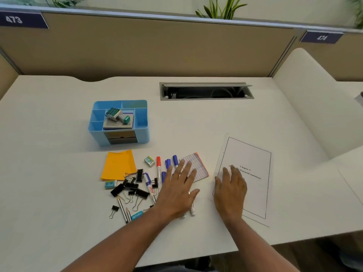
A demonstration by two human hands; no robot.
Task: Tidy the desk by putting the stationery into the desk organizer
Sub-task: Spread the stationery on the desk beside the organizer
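Note:
A blue desk organizer (141,122) stands left of centre with a green stamp (117,115) and a pad in its middle compartment. In front of it lie an orange paper (117,163), several black binder clips (130,186), two small erasers (149,161), pencils (122,210) and several whiteboard markers (158,167). My left hand (179,190) lies flat with straight fingers over the markers and a small lined notepad (198,166). My right hand (230,190) rests flat on the left edge of a printed paper sheet (253,173).
A grey cable hatch (206,91) is open in the white desk (59,173) behind the stationery. A tan partition (157,46) closes the back. A white divider (314,95) rises at the right. The desk's front edge runs near my forearms.

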